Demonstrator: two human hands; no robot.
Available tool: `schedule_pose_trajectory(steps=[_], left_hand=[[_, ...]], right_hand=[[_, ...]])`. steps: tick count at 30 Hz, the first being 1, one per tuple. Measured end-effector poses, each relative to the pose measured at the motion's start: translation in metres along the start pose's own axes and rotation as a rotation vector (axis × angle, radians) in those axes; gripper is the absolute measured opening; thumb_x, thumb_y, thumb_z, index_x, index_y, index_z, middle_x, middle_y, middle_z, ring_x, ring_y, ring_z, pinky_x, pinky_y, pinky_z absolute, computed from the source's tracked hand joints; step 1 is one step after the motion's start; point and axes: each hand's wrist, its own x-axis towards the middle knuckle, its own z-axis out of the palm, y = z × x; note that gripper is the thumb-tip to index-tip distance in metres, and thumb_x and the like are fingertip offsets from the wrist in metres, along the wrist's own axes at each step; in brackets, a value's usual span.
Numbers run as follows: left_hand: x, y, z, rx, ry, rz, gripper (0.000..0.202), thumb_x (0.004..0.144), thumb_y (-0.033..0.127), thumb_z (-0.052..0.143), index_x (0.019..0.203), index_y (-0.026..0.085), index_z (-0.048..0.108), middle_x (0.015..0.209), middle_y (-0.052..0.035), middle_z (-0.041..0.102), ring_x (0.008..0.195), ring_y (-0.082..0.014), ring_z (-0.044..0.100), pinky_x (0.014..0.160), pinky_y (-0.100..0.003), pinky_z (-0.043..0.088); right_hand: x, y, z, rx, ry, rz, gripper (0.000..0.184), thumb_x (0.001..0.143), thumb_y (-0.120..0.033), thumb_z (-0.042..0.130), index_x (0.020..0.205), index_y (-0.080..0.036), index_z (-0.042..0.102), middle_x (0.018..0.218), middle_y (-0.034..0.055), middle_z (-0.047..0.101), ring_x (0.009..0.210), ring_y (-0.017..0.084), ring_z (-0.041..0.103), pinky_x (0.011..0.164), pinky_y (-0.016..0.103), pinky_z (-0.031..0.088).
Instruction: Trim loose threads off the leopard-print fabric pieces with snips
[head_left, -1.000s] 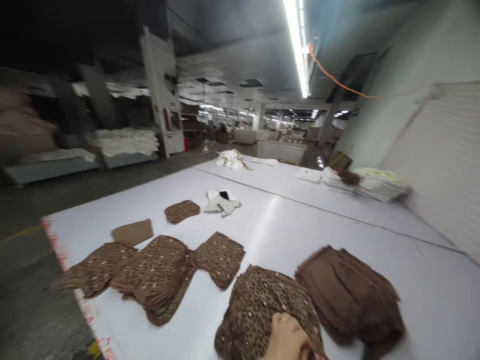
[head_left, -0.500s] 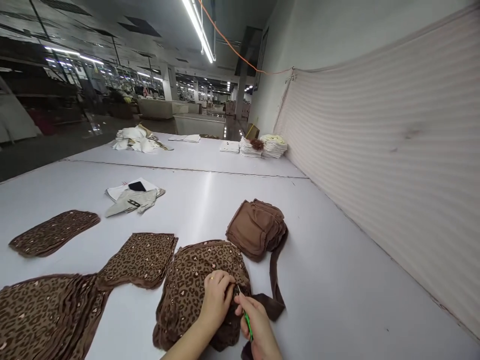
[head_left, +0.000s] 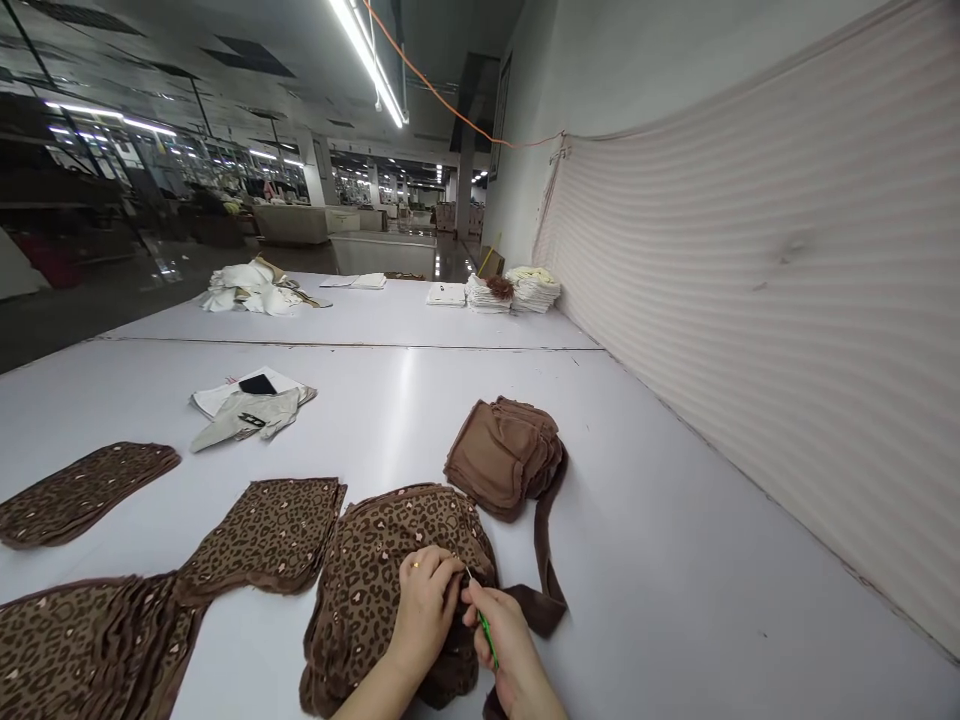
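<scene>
My left hand [head_left: 424, 606] rests on a stack of leopard-print fabric pieces [head_left: 367, 580] at the near edge of the white table [head_left: 675, 560]; its fingers are curled and pinch the stack's right edge. My right hand [head_left: 510, 655] is closed around a thin green tool [head_left: 484, 628] whose tip meets the fabric beside the left fingers. A brown fabric strip [head_left: 544, 590] runs from under my hands up to a stack of plain brown pieces [head_left: 504, 455].
More leopard-print stacks lie at the left [head_left: 262, 535], [head_left: 82, 490], [head_left: 82, 645]. A black phone on papers with a grey cloth [head_left: 251, 405] sits further back. White fabric piles [head_left: 251, 287], [head_left: 510, 290] lie on the far table. A striped fabric wall [head_left: 750, 330] borders the right.
A second ago the view faced left across the hall with only my left hand on the stack; it swung right. Since half a second ago both hands stay at the stack's edge, barely moved.
</scene>
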Motion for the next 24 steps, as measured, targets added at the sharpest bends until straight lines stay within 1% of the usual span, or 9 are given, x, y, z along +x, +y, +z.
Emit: schedule_pose_trajectory(steps=[5,8,13,15,18,19,21,23,24], left_hand=[[0.001,-0.003,0.000,0.003,0.007,0.009,0.014,0.090,0.017,0.046,0.094,0.023,0.058,0.094,-0.0017,0.060,0.095,-0.0186,0.053,0.089,-0.041,0.036],[0.001,-0.003,0.000,0.010,0.015,0.013,0.014,0.090,0.018,0.047,0.095,0.023,0.059,0.094,-0.0021,0.060,0.094,-0.0184,0.054,0.088,-0.041,0.037],[-0.001,-0.006,0.002,0.014,0.019,0.018,0.016,0.089,0.019,0.047,0.097,0.024,0.060,0.094,-0.0025,0.061,0.096,-0.0185,0.055,0.089,-0.041,0.038],[-0.001,-0.008,0.003,0.001,0.009,-0.004,0.016,0.089,0.020,0.048,0.097,0.024,0.061,0.094,-0.0024,0.061,0.095,-0.0186,0.056,0.089,-0.042,0.038],[0.004,-0.010,0.002,-0.039,-0.017,-0.083,0.016,0.088,0.023,0.049,0.093,0.025,0.064,0.094,-0.0028,0.063,0.094,-0.0197,0.057,0.088,-0.042,0.040],[0.007,-0.010,0.001,-0.055,-0.030,-0.111,0.016,0.088,0.024,0.049,0.091,0.025,0.065,0.094,-0.0031,0.064,0.095,-0.0205,0.057,0.087,-0.043,0.040],[0.014,-0.008,-0.003,-0.089,-0.066,-0.160,0.017,0.087,0.026,0.049,0.087,0.025,0.066,0.093,-0.0029,0.065,0.095,-0.0217,0.058,0.090,-0.046,0.040],[0.021,-0.007,-0.006,-0.127,-0.118,-0.208,0.017,0.085,0.027,0.050,0.082,0.026,0.067,0.090,-0.0015,0.067,0.095,-0.0217,0.059,0.096,-0.049,0.037],[0.025,-0.006,-0.008,-0.147,-0.146,-0.229,0.016,0.084,0.026,0.051,0.080,0.026,0.067,0.088,-0.0008,0.067,0.094,-0.0214,0.060,0.098,-0.050,0.035]], right_hand=[[-0.006,0.000,-0.005,0.031,-0.018,0.060,0.060,0.057,-0.069,0.067,0.080,-0.013,0.062,0.059,-0.0049,0.056,0.027,0.000,0.031,0.032,0.020,0.010],[-0.007,0.000,-0.006,0.048,-0.012,0.064,0.057,0.059,-0.066,0.066,0.079,-0.013,0.062,0.059,-0.0049,0.056,0.028,0.000,0.031,0.033,0.020,0.011],[-0.003,-0.001,-0.003,0.055,-0.016,0.059,0.054,0.061,-0.064,0.066,0.079,-0.013,0.062,0.059,-0.0045,0.056,0.028,0.000,0.032,0.033,0.020,0.010],[-0.003,-0.002,-0.003,0.075,-0.029,0.066,0.054,0.062,-0.063,0.067,0.079,-0.013,0.062,0.058,-0.0044,0.056,0.028,0.000,0.032,0.032,0.020,0.010],[-0.007,-0.005,-0.009,0.134,-0.061,0.074,0.053,0.063,-0.062,0.067,0.081,-0.013,0.062,0.059,-0.0040,0.057,0.028,0.000,0.032,0.032,0.019,0.010],[-0.009,-0.005,-0.011,0.151,-0.054,0.061,0.052,0.063,-0.062,0.067,0.082,-0.013,0.062,0.061,-0.0036,0.058,0.028,0.000,0.031,0.032,0.019,0.011],[-0.010,-0.007,-0.016,0.158,0.007,-0.003,0.049,0.064,-0.061,0.067,0.081,-0.016,0.059,0.066,-0.0031,0.060,0.029,-0.001,0.029,0.032,0.019,0.011],[-0.008,-0.008,-0.017,0.122,0.113,-0.085,0.045,0.063,-0.058,0.069,0.077,-0.019,0.052,0.062,-0.0060,0.057,0.028,-0.001,0.026,0.032,0.019,0.012],[-0.006,-0.009,-0.016,0.092,0.158,-0.119,0.043,0.063,-0.056,0.070,0.074,-0.021,0.048,0.056,-0.0084,0.053,0.029,0.000,0.025,0.032,0.019,0.012]])
